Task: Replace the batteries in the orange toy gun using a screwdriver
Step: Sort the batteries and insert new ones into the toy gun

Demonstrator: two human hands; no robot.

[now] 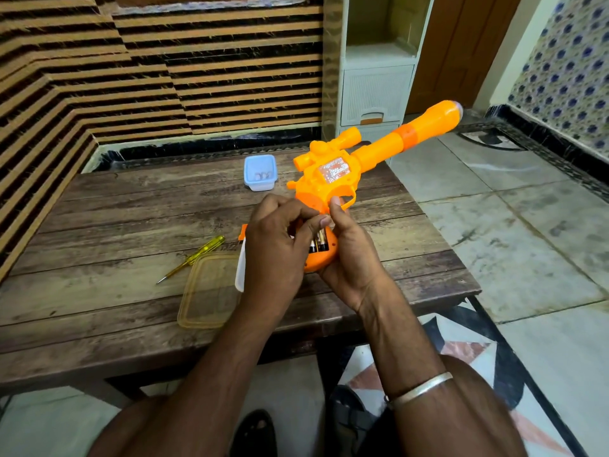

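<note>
The fingertips [324,221] of the left hand [276,249] are curled down onto the batteries [318,244] in the open grip compartment, though whether one is pinched cannot be told. The grip is clasped from the right by the right hand [352,255], thumb raised at the trigger guard. The orange toy gun [333,173] is held over the table [115,209], its long axis running from the hands up and away rightward, so the cells lie directly under the left fingers, the nearer hand for lifting them.
</note>
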